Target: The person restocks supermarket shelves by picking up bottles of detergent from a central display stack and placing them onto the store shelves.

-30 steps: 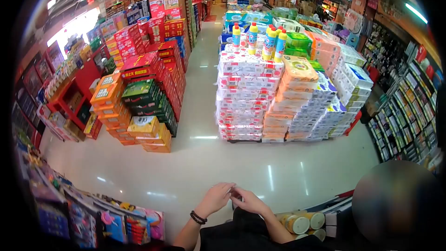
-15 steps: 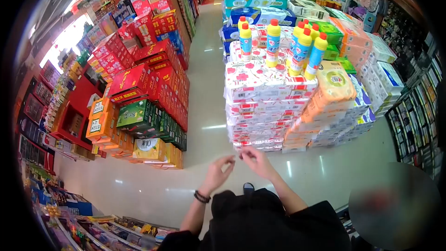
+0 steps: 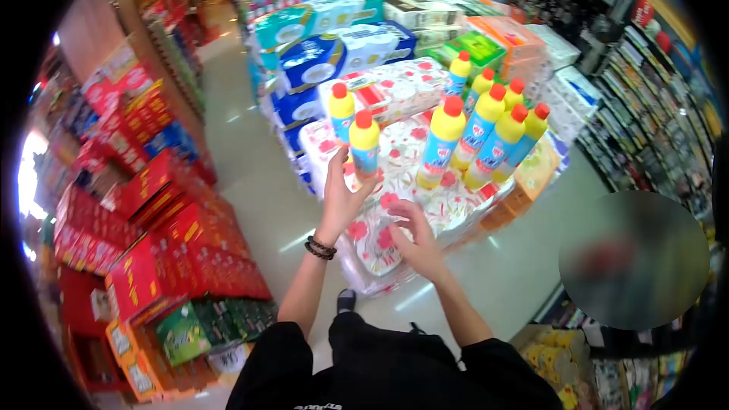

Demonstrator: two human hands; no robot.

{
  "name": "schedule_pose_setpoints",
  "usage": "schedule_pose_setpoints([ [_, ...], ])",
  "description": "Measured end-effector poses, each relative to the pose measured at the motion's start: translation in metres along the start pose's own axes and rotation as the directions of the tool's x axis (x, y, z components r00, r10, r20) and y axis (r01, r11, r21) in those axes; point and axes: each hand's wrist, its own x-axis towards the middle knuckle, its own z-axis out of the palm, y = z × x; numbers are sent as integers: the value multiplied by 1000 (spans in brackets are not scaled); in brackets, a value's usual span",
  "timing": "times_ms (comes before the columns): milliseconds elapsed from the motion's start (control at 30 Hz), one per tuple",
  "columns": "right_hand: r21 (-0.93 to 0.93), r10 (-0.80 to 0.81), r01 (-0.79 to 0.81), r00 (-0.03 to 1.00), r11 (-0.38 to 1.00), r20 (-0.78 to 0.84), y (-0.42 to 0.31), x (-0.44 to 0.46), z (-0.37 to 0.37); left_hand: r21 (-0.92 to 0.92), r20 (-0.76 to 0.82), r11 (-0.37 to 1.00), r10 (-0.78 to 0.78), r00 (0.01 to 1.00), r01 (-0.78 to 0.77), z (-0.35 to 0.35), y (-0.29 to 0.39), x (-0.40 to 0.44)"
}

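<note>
My left arm [image 3: 300, 292] reaches forward, with a dark bracelet [image 3: 320, 248] at the wrist. My left grip [image 3: 343, 201] is curved by the low part of a yellow bottle [image 3: 364, 137], thumb to one side and fingers to the other; I cannot tell if it squeezes. The bottle is at the left side of the flowery pack [image 3: 380, 250]. My right grip [image 3: 419, 243] is empty, its fingers loosely bent above the pack.

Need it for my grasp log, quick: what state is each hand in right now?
Left hand: at the front-left red-capped bottle; whether closed on it cannot be told.
Right hand: open, apparently empty, near the floral-patterned pack.
</note>
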Motion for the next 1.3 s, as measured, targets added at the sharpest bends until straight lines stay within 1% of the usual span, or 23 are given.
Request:
schedule_pose_setpoints([
  [67,-90,31,-38,996,995,-78,10,29,14,-135,150,987,-62,987,83,4,-12,27],
  [100,-141,31,-42,996,989,-83,14,36,20,-126,193,972,-172,966,198,4,-15,32],
  [167,-236,6,-29,995,971,-100,20,50,30,-156,190,958,-209,959,240,8,-28,36],
  [233,-234,38,-62,994,970,-105,8,56,42,-301,215,919,-194,957,254,5,-30,36],
  [267,-177,74,-102,985,979,-158,9,53,47,-282,160,950,-90,983,133,3,-28,33],
  [300,-237,14,-55,985,970,-169,15,50,48,-258,102,966,12,995,15,0,-22,30],
  [333,-173,33,-67,981,983,-194,11,48,51,-136,50,979,162,986,-154,-14,2,31],
  [367,-105,53,-77,975,992,-216,4,41,54,-115,35,963,250,968,-244,-25,18,28],
  [467,-212,-113,65,968,975,-224,-13,3,51,-171,48,890,436,899,-422,-56,67,4],
  [500,-337,-204,118,950,934,-235,-27,-12,51,-208,53,850,504,862,-484,-60,77,-7],
  [567,-441,-318,161,897,883,-309,-14,-49,41,-307,193,810,566,801,-499,-68,103,-33],
  [600,-490,-369,171,865,855,-341,-7,-74,40,-388,284,790,592,754,-474,-69,113,-46],
  [667,-418,-286,113,880,901,-378,1,-129,38,-534,442,758,629,640,-376,-62,124,-78],
  [767,-252,-71,-66,864,966,-498,17,-223,51,-591,610,781,597,520,-203,-45,127,-142],
  [833,-164,63,-187,822,969,-566,15,-274,66,-522,803,853,498,327,-15,-37,130,-189],
  [867,-129,62,-168,810,977,-583,19,-298,75,-524,836,843,483,260,121,-32,141,-203],
  [900,-95,61,-147,798,985,-600,26,-322,80,-520,850,848,502,156,105,-38,164,-205],
  [967,3,157,-198,768,980,-621,45,-366,90,-542,806,783,587,-75,305,-19,167,-237],
  [1000,71,202,-205,739,976,-642,55,-382,101,-518,800,795,581,-152,314,-9,169,-245],
  [1100,33,232,-300,658,953,-716,62,-435,108,-443,710,831,554,-435,336,30,182,-283],
  [1133,44,158,-194,627,980,-762,58,-450,112,-411,663,844,536,-523,344,39,187,-300],
  [1167,64,158,-176,604,982,-781,64,-465,113,-381,613,857,516,-599,348,44,195,-316],
  [1300,-35,11,-114,385,993,-923,69,-509,116,-513,573,839,493,-655,182,68,250,-362],
])
